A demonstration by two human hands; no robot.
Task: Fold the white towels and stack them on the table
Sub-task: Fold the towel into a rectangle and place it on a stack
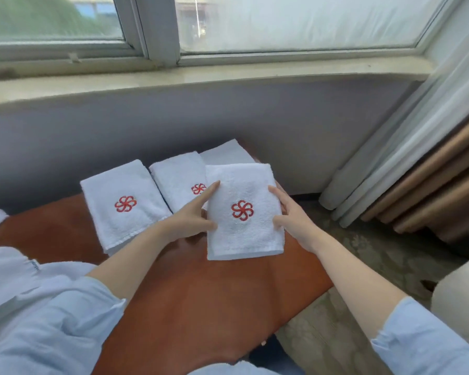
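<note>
Your left hand (192, 219) and right hand (293, 216) grip a folded towel (244, 212) by its side edges, thumbs on top, over the table's (201, 293) right end. A second towel (179, 177) and a third towel (125, 204) lie folded to its left.

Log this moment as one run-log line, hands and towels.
held towel: folded, logo up | left hand: grips its left edge | right hand: grips its right edge | left towel, middle towel: folded on table
</note>
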